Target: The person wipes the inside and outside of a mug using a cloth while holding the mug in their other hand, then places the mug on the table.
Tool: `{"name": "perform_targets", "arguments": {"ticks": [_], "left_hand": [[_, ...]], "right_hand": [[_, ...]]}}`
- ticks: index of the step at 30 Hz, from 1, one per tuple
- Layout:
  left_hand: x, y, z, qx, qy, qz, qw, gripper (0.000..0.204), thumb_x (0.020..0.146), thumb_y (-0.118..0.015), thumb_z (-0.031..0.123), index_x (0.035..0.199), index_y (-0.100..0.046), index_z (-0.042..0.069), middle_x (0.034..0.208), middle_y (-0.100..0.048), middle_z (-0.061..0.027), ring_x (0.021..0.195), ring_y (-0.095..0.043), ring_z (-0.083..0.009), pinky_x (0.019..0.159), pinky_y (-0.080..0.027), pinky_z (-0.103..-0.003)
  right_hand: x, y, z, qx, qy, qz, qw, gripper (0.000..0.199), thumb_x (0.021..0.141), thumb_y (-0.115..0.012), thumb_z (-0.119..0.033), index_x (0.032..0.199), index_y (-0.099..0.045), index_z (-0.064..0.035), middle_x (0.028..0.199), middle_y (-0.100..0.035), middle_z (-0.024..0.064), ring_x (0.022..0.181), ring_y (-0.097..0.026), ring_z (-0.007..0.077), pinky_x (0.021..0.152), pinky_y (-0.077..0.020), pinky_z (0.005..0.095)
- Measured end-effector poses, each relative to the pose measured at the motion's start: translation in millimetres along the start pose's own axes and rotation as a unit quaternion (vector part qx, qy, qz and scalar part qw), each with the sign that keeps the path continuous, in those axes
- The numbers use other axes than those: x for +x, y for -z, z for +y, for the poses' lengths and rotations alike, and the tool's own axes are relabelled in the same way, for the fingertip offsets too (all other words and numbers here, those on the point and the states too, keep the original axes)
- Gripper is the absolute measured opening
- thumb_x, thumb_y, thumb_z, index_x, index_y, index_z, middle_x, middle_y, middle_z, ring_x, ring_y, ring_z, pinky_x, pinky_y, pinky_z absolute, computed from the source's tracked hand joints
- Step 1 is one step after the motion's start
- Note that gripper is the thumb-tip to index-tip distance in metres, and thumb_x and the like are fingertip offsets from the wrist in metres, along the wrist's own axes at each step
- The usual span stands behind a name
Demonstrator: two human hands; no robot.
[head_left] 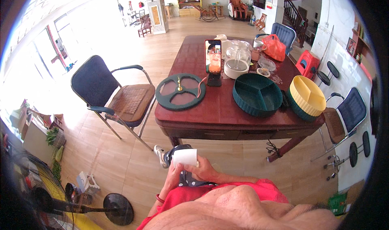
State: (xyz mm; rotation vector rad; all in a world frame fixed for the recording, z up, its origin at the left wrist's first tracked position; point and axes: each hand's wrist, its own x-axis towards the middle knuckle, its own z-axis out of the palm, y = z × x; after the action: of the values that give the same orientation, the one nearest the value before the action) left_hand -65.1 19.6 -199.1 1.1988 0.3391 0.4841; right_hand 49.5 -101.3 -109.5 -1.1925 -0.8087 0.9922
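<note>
Low in front of my lap, a small white sheet of paper or card is held between both hands. My left hand grips its lower left edge, fingers closed. Around its right side my right hand is also closed, partly behind the sheet. On the table's near side lies a dark green spoked ring with a gold post. Right of it stand a dark green three-part tray and a yellow divided tray on a dark green base. A phone stands upright on a black stand.
The dark red table also holds a glass jug, a white mug and a red plastic bag. A chair stands to the left, another to the right. A floor fan's round base is lower left.
</note>
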Motion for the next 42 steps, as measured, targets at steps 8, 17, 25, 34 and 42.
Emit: {"name": "perform_targets", "arguments": {"ticks": [8,17,25,34,42], "left_hand": [[-2,-3,10,0.012,0.017,0.001,1.0,0.059,0.089,-0.053,0.044,0.131,-0.037,0.004,0.118,-0.052,-0.0067,0.106,-0.05,-0.0153,0.09,-0.041,-0.03],[-1,-8,7,-0.034,0.008,0.008,0.999,0.057,0.09,-0.053,0.041,0.131,-0.037,0.004,0.119,-0.051,-0.0072,0.107,-0.05,-0.0158,0.091,-0.04,-0.03],[-1,-1,3,-0.016,0.022,-0.009,1.0,0.051,0.092,-0.051,0.034,0.131,-0.036,0.004,0.12,-0.051,-0.0074,0.109,-0.049,-0.0161,0.093,-0.039,-0.031],[-5,-2,19,-0.005,-0.011,-0.013,1.0,0.061,0.088,-0.057,0.039,0.133,-0.034,0.004,0.119,-0.051,-0.0068,0.108,-0.049,-0.0161,0.093,-0.039,-0.031],[1,4,10,0.002,-0.031,-0.022,0.999,0.069,0.084,-0.059,0.046,0.132,-0.035,0.002,0.119,-0.047,-0.0072,0.111,-0.044,-0.0173,0.096,-0.036,-0.031]], "right_hand": [[4,-1,9,-0.021,0.061,0.01,0.998,0.038,0.086,-0.063,-0.018,0.118,-0.051,-0.0003,0.107,-0.061,0.0083,0.097,-0.057,0.0156,0.086,-0.0447,0.0312],[4,3,22,-0.022,0.064,0.024,0.997,0.035,0.086,-0.063,-0.018,0.115,-0.053,-0.0007,0.105,-0.061,0.0071,0.096,-0.056,0.0143,0.084,-0.045,0.0308],[2,1,12,-0.034,0.054,0.018,0.998,0.039,0.087,-0.062,-0.021,0.118,-0.051,0.0,0.106,-0.061,0.0094,0.097,-0.058,0.0174,0.085,-0.0452,0.0323],[-1,-5,1,-0.071,0.014,0.024,0.997,0.04,0.084,-0.064,-0.023,0.116,-0.053,0.0001,0.105,-0.062,0.0117,0.095,-0.059,0.0191,0.084,-0.0458,0.0335],[1,-2,15,-0.071,0.007,0.025,0.997,0.04,0.084,-0.065,-0.022,0.116,-0.053,-0.0015,0.102,-0.063,0.0106,0.092,-0.059,0.0183,0.081,-0.0469,0.0335]]}}
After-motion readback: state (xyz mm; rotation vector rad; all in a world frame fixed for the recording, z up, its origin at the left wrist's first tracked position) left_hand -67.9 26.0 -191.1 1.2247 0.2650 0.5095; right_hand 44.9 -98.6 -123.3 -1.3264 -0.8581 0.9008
